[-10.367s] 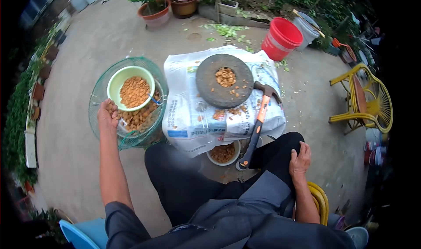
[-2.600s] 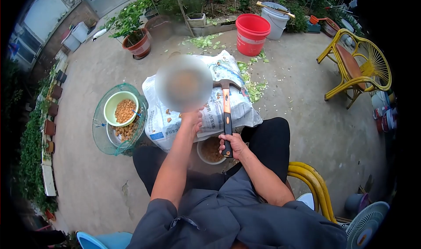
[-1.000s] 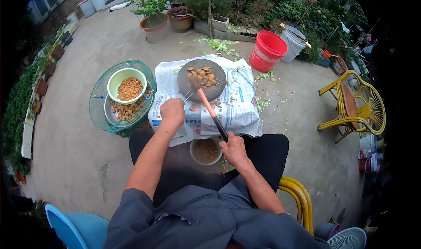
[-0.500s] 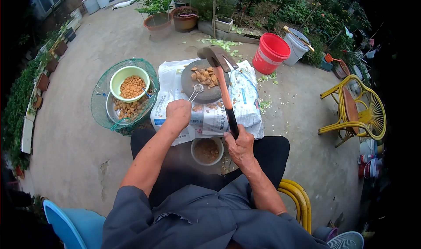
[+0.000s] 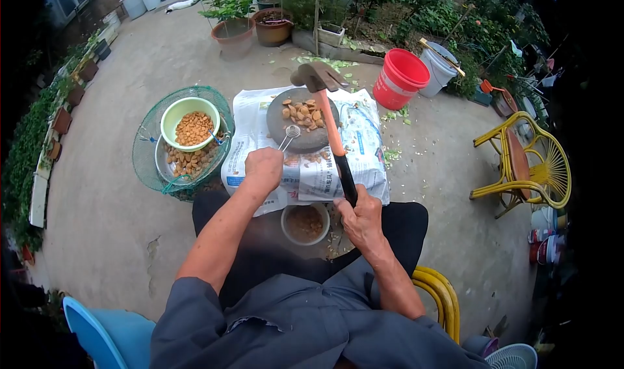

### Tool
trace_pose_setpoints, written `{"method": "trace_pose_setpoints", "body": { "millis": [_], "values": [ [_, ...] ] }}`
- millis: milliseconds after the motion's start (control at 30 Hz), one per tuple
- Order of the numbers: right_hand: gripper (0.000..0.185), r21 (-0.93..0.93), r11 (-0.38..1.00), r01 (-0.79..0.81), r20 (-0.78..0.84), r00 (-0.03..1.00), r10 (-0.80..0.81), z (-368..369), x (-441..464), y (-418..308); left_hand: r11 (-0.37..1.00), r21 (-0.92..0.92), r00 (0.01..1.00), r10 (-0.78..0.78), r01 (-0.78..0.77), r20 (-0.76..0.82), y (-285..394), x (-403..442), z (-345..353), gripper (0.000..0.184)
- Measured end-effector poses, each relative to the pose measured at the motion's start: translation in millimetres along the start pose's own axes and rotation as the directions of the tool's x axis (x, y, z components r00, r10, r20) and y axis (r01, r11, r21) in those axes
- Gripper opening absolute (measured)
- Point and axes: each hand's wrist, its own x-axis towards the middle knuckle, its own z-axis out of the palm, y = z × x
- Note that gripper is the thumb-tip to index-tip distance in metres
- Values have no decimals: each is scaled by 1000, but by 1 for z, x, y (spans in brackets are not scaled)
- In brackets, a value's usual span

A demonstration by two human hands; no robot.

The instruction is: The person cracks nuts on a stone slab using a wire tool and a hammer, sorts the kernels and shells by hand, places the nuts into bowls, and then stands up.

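My right hand [image 5: 361, 218] is wrapped round the black grip of a claw hammer [image 5: 331, 130], whose head is raised above a round grey stone slab [image 5: 278, 123]. My left hand [image 5: 264, 167] is closed on a wire tool with a coiled spring-like end [image 5: 292, 131]; the coil is at the slab's near left part. Brown nuts in their shells [image 5: 303, 114], possibly apricot pits, lie on the slab. Newspaper [image 5: 246, 118] is spread under it. Below the paper's near edge, between my legs, a pale bowl [image 5: 285, 231] contains brown pieces.
Left of the newspaper, a green mesh basket [image 5: 144, 154] holds a light-green bowl [image 5: 170, 137] of kernels above a pan of nuts [image 5: 188, 164]. A red bucket [image 5: 402, 76] and a white bucket [image 5: 437, 70] stand back right. A yellow chair [image 5: 520, 164] is at right.
The hammer head has tilted a little and moved slightly left. My left hand and the wire tool stay nearly where they were, and the nuts look unmoved.
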Motion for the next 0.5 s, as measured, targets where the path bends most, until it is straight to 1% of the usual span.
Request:
{"method": "trace_pose_setpoints", "body": {
  "millis": [33, 67, 133, 167, 200, 233, 267, 300, 367, 467, 500],
  "values": [
    [26, 21, 1000, -14, 8, 1000, 14, 0, 1, -3, 1000, 3, 1000, 2, -2, -4, 0, 0, -1, 16],
    [26, -2, 1000, 4, 2, 1000, -4, 7, 0, 4, 1000, 5, 1000, 4, -4, -8, 0, 0, -1, 16],
    [25, -49, 998, 38, -12, 999, -39, 28, -5, 37, 1000, 1, 1000, 6, -6, -11, -1, 0, 0, 15],
    [24, -126, 992, 12, 37, 999, -7, 33, -8, 48, 1000, 0, 1000, 8, -8, -11, -1, 1, 1, 15],
    [24, -277, 960, -35, 128, 989, 73, 36, -7, 56, 1000, -16, 1000, 6, -6, -26, 0, 1, 2, 15],
    [25, -280, 959, -37, 133, 988, 77, 33, -8, 62, 999, -32, 999, 3, -4, -39, 1, 1, 3, 14],
    [25, -278, 960, -41, 134, 988, 81, 32, -8, 66, 999, -41, 999, 4, -7, -53, -1, 2, 2, 14],
    [25, -218, 975, -38, 118, 991, 65, 25, 3, 57, 998, -54, 995, 9, -14, -97, -3, 8, 0, 14],
    [25, -86, 992, -93, 89, 991, 101, 7, -8, 27, 995, -76, 991, 48, -58, -128, -3, -1, 7, 14],
    [24, -14, 1000, -25, -15, 1000, 25, -7, -11, 19, 997, -75, 996, -2, -4, -84, -5, 2, 12, 15],
    [21, 8, 1000, 5, -33, 999, -5, -12, -12, 16, 994, -110, 994, -19, 7, -108, -6, 1, 15, 17]
  ]
}}
